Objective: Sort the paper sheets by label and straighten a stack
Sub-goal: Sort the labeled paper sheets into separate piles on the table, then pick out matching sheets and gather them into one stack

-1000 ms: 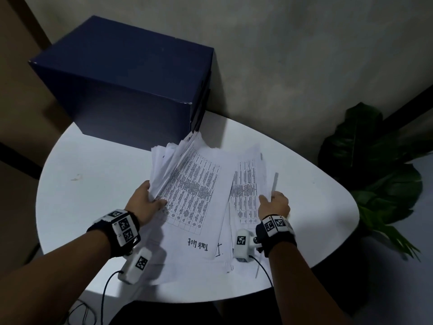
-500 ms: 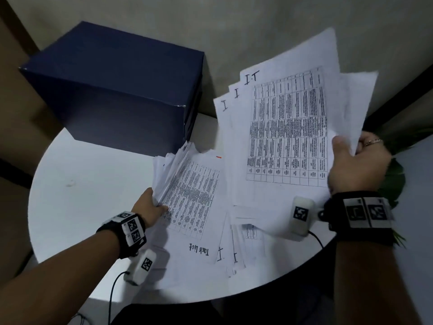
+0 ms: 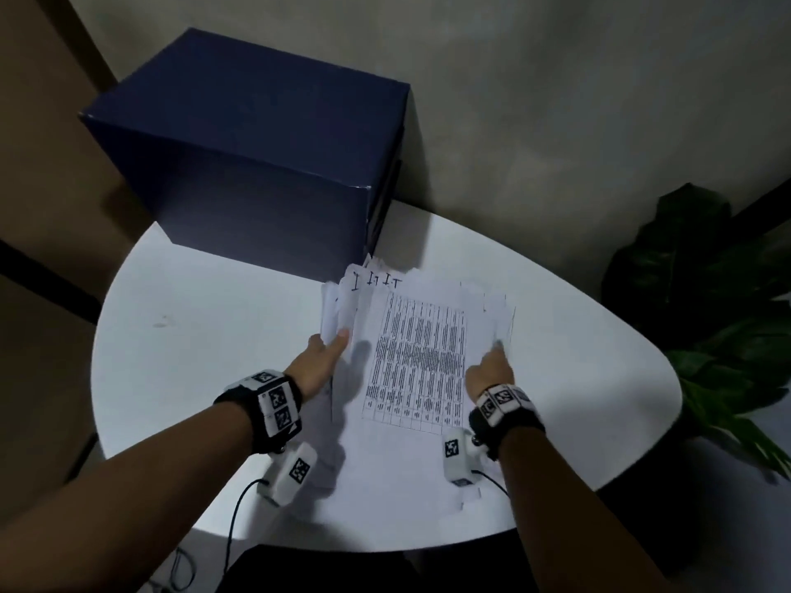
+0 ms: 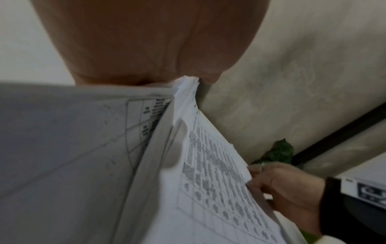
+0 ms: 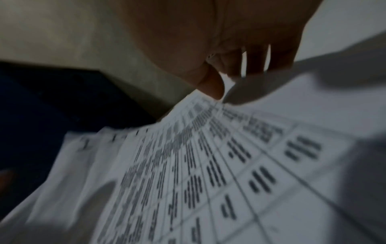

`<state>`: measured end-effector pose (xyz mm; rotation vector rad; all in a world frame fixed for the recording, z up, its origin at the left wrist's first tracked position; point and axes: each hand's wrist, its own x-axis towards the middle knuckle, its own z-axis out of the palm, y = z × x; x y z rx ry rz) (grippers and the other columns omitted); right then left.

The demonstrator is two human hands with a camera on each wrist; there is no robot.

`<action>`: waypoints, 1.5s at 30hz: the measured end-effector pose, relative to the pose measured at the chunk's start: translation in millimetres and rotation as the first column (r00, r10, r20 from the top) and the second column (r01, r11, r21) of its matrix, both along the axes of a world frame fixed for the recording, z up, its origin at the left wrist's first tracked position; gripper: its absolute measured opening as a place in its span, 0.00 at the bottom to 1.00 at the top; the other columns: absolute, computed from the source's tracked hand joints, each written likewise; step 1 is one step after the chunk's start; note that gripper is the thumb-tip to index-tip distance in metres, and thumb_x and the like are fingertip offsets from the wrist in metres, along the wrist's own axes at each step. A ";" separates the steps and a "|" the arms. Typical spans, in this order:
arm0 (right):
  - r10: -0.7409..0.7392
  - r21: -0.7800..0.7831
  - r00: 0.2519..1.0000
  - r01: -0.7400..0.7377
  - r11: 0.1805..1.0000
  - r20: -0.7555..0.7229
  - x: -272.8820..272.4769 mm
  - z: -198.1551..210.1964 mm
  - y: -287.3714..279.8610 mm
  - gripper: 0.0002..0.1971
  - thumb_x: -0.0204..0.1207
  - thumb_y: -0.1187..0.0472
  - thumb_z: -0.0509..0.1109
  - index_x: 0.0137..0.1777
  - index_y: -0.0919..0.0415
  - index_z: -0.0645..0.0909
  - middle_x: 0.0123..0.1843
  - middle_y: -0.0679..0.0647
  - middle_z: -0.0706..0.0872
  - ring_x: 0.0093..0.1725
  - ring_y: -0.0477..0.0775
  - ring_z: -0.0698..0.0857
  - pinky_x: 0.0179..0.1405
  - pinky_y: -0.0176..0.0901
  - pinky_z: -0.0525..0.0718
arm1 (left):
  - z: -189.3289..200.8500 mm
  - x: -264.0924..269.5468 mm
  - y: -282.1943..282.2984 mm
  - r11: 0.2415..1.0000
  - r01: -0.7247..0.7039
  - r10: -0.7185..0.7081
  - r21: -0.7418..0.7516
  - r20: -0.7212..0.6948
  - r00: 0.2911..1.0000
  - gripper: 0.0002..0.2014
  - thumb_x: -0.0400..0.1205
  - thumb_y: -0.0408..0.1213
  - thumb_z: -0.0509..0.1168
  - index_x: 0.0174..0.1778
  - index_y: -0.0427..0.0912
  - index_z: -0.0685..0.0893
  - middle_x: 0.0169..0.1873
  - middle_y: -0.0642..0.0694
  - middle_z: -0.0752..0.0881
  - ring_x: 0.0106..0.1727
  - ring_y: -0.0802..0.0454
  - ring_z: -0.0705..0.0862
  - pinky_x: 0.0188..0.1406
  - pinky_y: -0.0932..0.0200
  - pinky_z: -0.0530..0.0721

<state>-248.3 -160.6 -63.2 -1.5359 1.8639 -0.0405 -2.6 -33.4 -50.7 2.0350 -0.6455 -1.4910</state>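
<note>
Where the table (image 3: 179,361) is white and bare on the left, a big blue box (image 3: 257,164) stands at its far side by the wall. Just right of the box's near corner, the papers (image 3: 419,357) lie in a messy pile in the middle of the table. Next comes the left hand (image 3: 319,363). It holds the left edge of the papers, with the thumb on top, and the left wrist view shows that edge of the pile pinched in the hand (image 4: 146,49). Some sheets on that side lift up and fan out a bit. Letters in black pen run in a row along the far ends of the sheets. The top sheet has a grid full of small dark print, too blurry to read. On the right side of the pile is the right hand (image 3: 492,370). Its thumb presses on the top sheet, and the other fingers (image 5: 254,62) curl down past the right edge of the papers. Farther right, off the table, a plant (image 3: 706,301) with dark green leaves stands by the wall.
</note>
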 end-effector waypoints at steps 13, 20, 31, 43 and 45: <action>-0.077 -0.021 0.897 0.096 0.995 0.435 -3.4 15.1 20.0 0.56 0.65 0.46 0.82 0.85 0.54 0.50 0.86 0.53 0.59 0.83 0.56 0.62 0.82 0.53 0.62 | 34.6 6.0 -12.9 0.902 -0.029 0.110 -0.431 0.165 0.980 0.18 0.77 0.27 0.76 0.61 0.41 0.81 0.49 0.45 0.91 0.43 0.55 0.90 0.36 0.64 0.86; 0.135 -0.286 0.551 0.198 0.937 0.824 -2.5 146.7 24.5 0.15 0.62 0.58 0.83 0.49 0.52 0.90 0.50 0.47 0.93 0.53 0.50 0.91 0.57 0.50 0.87 | 139.6 17.5 -9.0 0.627 -0.030 0.146 -0.779 0.079 0.986 0.18 0.76 0.25 0.75 0.61 0.32 0.85 0.51 0.52 0.93 0.55 0.58 0.91 0.55 0.65 0.87; 0.186 -0.351 0.499 0.259 0.900 0.846 12.6 163.9 26.2 0.21 0.59 0.74 0.84 0.54 0.68 0.86 0.42 0.48 0.93 0.44 0.48 0.92 0.44 0.43 0.90 | 105.5 16.1 -24.5 0.702 0.024 0.088 -0.711 0.121 0.989 0.41 0.70 0.47 0.83 0.75 0.37 0.72 0.64 0.45 0.88 0.65 0.52 0.88 0.66 0.45 0.87; 0.185 -0.359 0.510 0.266 0.895 0.840 15.7 159.7 23.8 0.33 0.54 0.69 0.86 0.62 0.65 0.82 0.53 0.54 0.92 0.55 0.52 0.90 0.51 0.41 0.89 | 99.8 16.7 -26.6 0.702 0.019 0.007 -0.712 0.034 0.999 0.37 0.55 0.56 0.87 0.59 0.48 0.88 0.53 0.50 0.93 0.57 0.54 0.92 0.59 0.54 0.89; 0.216 -0.411 0.498 0.324 0.852 0.840 23.9 167.7 24.3 0.32 0.55 0.66 0.87 0.62 0.60 0.83 0.57 0.60 0.88 0.55 0.53 0.89 0.52 0.44 0.89 | 101.4 12.3 -32.2 0.691 0.047 -0.021 -0.721 0.044 0.999 0.28 0.59 0.48 0.88 0.55 0.52 0.89 0.52 0.51 0.94 0.56 0.54 0.92 0.59 0.53 0.89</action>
